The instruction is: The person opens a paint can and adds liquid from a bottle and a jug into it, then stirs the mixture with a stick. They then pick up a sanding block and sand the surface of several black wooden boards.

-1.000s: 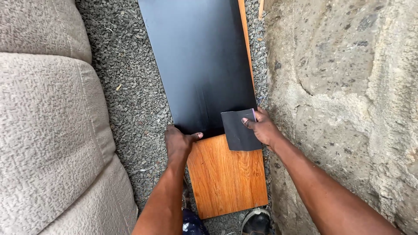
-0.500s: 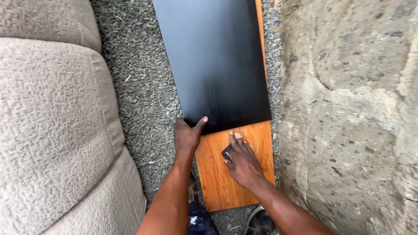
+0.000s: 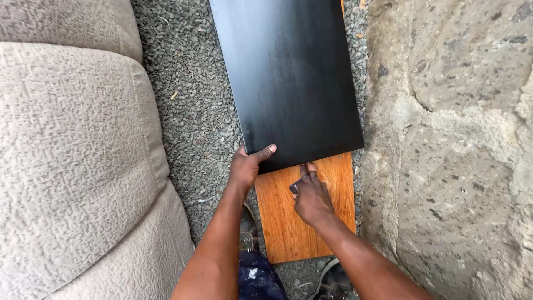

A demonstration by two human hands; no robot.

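Note:
A long wooden board lies on the gravel, its far part painted black point(image 3: 291, 78) and its near end bare orange wood point(image 3: 288, 222). My left hand point(image 3: 247, 166) rests on the board's left edge, thumb lying across the black paint's border. My right hand point(image 3: 311, 194) presses flat on the orange wood just below the black part, with a small dark sheet point(image 3: 293, 189) under the palm, only a corner showing.
A beige upholstered sofa cushion point(image 3: 72, 155) fills the left. A rough stone wall point(image 3: 449, 150) stands close on the right. Grey gravel point(image 3: 194, 111) lies between sofa and board. A shoe point(image 3: 333, 280) shows at the board's near end.
My right hand slid the dark sheet from the board's right edge down onto the orange wood, covering it. The view shifted slightly and my left hand stayed at the board's edge.

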